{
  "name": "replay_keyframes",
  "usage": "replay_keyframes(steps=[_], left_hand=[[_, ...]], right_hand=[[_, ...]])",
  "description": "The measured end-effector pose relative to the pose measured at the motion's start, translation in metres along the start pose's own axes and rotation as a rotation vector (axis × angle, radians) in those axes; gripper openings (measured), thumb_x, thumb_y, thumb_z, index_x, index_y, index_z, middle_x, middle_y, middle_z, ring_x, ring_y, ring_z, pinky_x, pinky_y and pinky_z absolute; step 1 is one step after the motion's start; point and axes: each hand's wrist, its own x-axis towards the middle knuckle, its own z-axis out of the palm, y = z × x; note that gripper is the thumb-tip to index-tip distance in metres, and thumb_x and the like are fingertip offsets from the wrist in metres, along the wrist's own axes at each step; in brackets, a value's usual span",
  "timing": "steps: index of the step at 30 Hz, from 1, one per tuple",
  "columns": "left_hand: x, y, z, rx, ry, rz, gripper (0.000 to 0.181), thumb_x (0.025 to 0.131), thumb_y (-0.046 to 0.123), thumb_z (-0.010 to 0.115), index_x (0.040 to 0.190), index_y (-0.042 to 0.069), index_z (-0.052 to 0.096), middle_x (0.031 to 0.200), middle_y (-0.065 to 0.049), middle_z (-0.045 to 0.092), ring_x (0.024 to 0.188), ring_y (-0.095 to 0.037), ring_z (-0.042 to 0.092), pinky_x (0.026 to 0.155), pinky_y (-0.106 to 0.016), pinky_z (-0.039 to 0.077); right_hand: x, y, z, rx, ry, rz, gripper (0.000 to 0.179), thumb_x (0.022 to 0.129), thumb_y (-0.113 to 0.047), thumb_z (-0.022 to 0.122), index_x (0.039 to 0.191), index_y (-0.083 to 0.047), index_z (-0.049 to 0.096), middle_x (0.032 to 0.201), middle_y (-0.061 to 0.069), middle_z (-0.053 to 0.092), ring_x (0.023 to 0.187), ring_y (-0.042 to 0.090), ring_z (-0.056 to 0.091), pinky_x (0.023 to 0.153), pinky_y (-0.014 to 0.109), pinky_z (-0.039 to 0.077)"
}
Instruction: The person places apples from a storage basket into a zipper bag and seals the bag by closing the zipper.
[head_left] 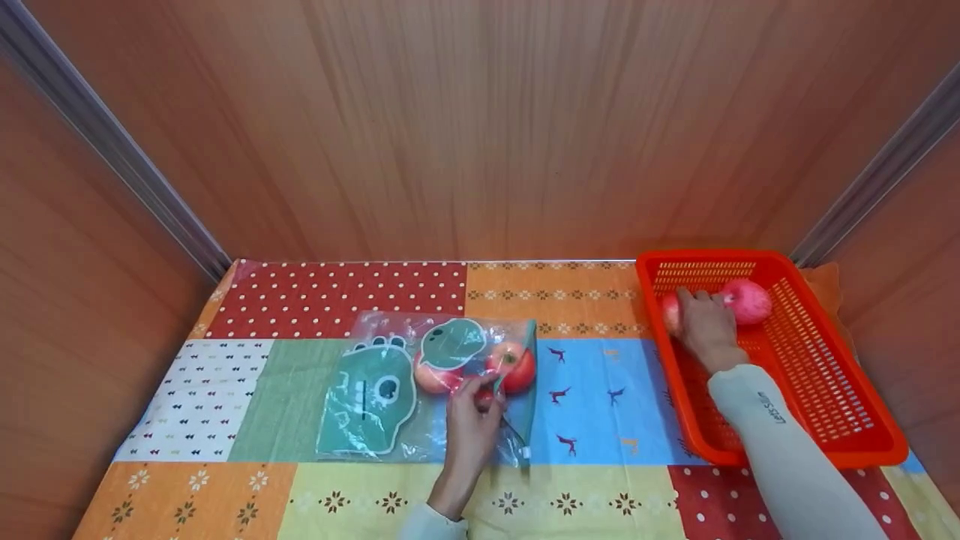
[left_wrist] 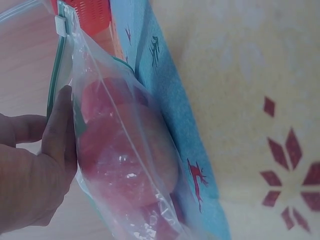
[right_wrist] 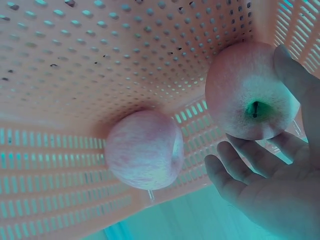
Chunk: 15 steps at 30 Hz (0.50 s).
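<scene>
In the head view my left hand (head_left: 469,427) pinches the open edge of a clear zip bag (head_left: 367,409) printed with green monster faces. Red apples (head_left: 517,371) lie inside the bag, pressed close together under the plastic. The bag's white slider (left_wrist: 60,26) sits at one end of the green zip strip. Over in the orange basket (head_left: 862,454), my right hand (head_left: 705,326) grips an apple (right_wrist: 250,90), thumb on one side and fingertips on the other. A second apple (right_wrist: 145,150) rests beside it in the basket, untouched.
A patchwork cloth (head_left: 330,495) covers the table, and the basket stands at its right side. Wood-grain panels (head_left: 480,135) rise behind and on both sides. An orange piece (head_left: 825,292) shows behind the basket's far right corner.
</scene>
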Motion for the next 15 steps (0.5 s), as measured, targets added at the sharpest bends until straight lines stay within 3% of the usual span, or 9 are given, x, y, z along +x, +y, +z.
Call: replay_keyframes(steps=[4, 9, 15], left_hand=[[0.0, 0.0, 0.0, 0.003, -0.003, -0.002, 0.035, 0.093, -0.003, 0.074, 0.127, 0.004, 0.072, 0.103, -0.007, 0.066, 0.071, -0.01, 0.063, 0.064, -0.02, 0.054], [0.0, 0.0, 0.0, 0.008, 0.001, -0.017, 0.035, 0.094, -0.003, 0.074, 0.128, 0.005, 0.072, 0.104, -0.007, 0.067, 0.073, -0.01, 0.064, 0.066, -0.02, 0.056], [0.0, 0.0, 0.0, -0.005, 0.001, -0.019, 0.034, 0.094, -0.003, 0.074, 0.127, 0.003, 0.072, 0.106, -0.008, 0.068, 0.073, -0.011, 0.065, 0.066, -0.02, 0.057]], right_hand=[[-0.004, 0.0, -0.002, 0.017, -0.007, -0.016, 0.064, 0.085, 0.0, 0.082, 0.14, 0.011, 0.05, 0.118, 0.038, 0.06, 0.105, 0.054, 0.057, 0.095, 0.07, 0.054], [-0.012, -0.001, -0.006, 0.128, -0.044, 0.023, 0.066, 0.084, -0.006, 0.084, 0.14, 0.007, 0.051, 0.122, 0.034, 0.061, 0.108, 0.051, 0.055, 0.097, 0.071, 0.052], [-0.021, 0.0, -0.013, 0.186, -0.054, 0.038, 0.055, 0.083, -0.016, 0.087, 0.126, 0.003, 0.058, 0.11, 0.028, 0.066, 0.096, 0.046, 0.062, 0.089, 0.067, 0.057]])
